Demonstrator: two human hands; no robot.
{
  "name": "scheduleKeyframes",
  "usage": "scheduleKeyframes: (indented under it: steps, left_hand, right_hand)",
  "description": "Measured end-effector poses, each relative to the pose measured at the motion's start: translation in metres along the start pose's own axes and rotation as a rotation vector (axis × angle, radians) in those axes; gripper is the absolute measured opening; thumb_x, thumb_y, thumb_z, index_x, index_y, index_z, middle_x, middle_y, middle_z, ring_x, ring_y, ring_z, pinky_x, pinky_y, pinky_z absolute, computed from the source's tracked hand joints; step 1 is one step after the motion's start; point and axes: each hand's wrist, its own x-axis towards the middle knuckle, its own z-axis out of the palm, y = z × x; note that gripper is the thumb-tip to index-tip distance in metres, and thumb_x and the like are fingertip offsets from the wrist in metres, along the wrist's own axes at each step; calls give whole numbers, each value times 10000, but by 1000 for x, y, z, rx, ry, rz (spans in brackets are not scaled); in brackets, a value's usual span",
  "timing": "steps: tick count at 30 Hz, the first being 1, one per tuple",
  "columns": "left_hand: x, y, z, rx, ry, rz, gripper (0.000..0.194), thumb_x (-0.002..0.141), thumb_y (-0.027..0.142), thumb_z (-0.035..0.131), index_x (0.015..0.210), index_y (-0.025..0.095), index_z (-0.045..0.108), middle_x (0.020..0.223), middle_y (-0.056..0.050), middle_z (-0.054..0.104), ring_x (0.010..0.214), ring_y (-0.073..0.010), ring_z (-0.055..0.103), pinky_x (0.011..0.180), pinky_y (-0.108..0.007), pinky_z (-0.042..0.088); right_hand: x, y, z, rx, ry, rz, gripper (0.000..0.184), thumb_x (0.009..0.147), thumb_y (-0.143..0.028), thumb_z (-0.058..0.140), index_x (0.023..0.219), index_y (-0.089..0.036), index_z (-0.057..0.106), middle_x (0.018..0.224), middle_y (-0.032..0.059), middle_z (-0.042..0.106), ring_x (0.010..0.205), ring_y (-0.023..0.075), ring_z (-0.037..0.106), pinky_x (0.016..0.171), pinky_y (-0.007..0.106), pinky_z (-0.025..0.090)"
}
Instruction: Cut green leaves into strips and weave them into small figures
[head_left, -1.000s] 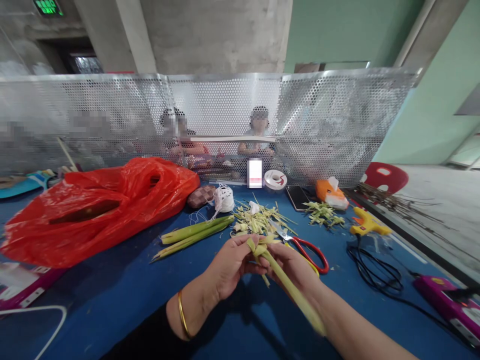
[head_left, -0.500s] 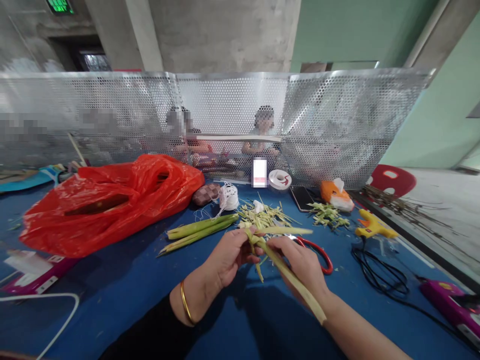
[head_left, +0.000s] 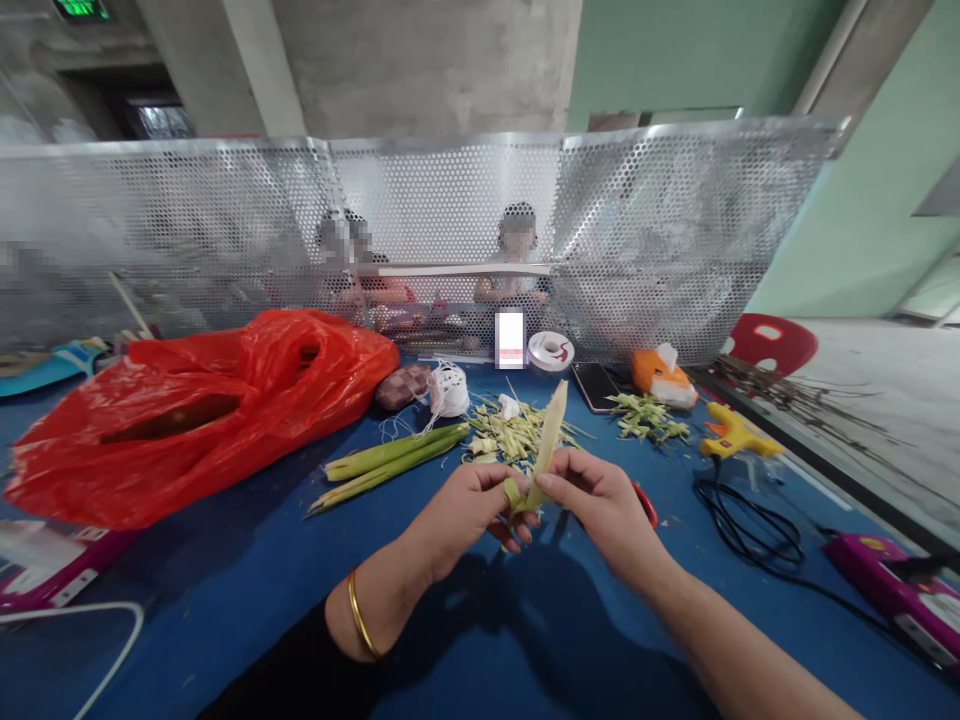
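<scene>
Between my two hands is a folded pale green leaf strip [head_left: 550,435], one end pointing up and away from me. My left hand [head_left: 480,505] pinches its folded part between thumb and fingers. My right hand [head_left: 600,490] grips the strip just above the fold, thumb on top. Behind the hands lies a heap of shredded leaf bits [head_left: 510,430]. Two green stalks [head_left: 397,460] rest to the left of it. Red-handled scissors [head_left: 646,503] are mostly hidden behind my right hand.
A red plastic bag [head_left: 225,400] fills the left side. White string [head_left: 448,390], a ribbon roll [head_left: 550,352], a phone [head_left: 596,386] and an orange tissue pack [head_left: 664,375] line the back. A yellow glue gun [head_left: 739,432] with a black cable lies right. Behind a perforated metal screen [head_left: 450,200] people sit.
The long end of the strip, which ran down toward my right wrist, now points up and away. My right hand has shifted its hold to near the fold. The view has turned slightly.
</scene>
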Motion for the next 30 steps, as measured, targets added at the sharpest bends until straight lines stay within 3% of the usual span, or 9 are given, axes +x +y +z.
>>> scheduleKeyframes:
  steps: [6,10,14,17,19,21,25,30]
  left_hand:
    - [-1,2,-1,64,-39,-20,353,734,472,701,770,124,661,664,-41,658,548,-121,597,497,-217,466]
    - [-2,4,-3,96,2,-9,293,744,420,691,739,128,665,628,-33,652,536,-116,592,473,-196,417]
    - [-1,6,-10,22,65,-21,240,743,375,666,763,136,673,641,-28,656,511,-101,567,438,-189,361]
    - [-1,8,-11,-2,72,-30,222,738,363,651,733,141,658,630,-22,651,495,-90,551,419,-184,305]
    - [-1,8,-11,3,76,-38,214,736,356,640,709,143,645,617,-17,645,482,-85,539,412,-183,280]
    - [-2,7,-10,22,60,-45,207,734,346,628,695,143,640,619,-19,647,478,-82,533,407,-182,268]
    - [-3,5,-8,65,-10,-78,187,728,319,613,683,141,647,631,-26,661,471,-82,537,392,-179,269]
    - [-4,4,-2,94,-27,-131,202,709,337,622,666,142,652,589,-23,652,425,-93,532,361,-188,260]
  right_hand:
    - [0,3,3,-107,-2,56,245,741,-370,651,640,-185,527,537,-55,448,501,102,394,475,232,319]
    - [0,-1,0,-148,-46,46,168,784,-341,629,768,-186,566,556,-62,488,484,104,453,467,227,362]
    - [1,-14,-15,78,-208,104,288,818,-357,621,1058,-198,607,640,-41,611,473,117,570,496,247,464]
    - [1,-22,-22,119,-284,126,237,816,-343,633,984,-192,703,794,41,725,660,171,685,648,298,539]
    - [1,-24,-22,51,-322,63,173,803,-321,659,900,-202,739,860,56,748,776,198,697,730,323,547]
    - [1,-24,-19,-46,-326,-75,113,802,-282,674,855,-216,748,828,44,747,771,189,683,732,313,539]
    - [-1,-19,-13,-162,-189,-366,96,830,-231,657,764,-217,726,734,33,687,714,171,629,669,286,514]
    - [-7,-9,-3,-226,-174,-527,114,894,-160,554,888,-220,651,894,58,678,855,189,639,753,314,518]
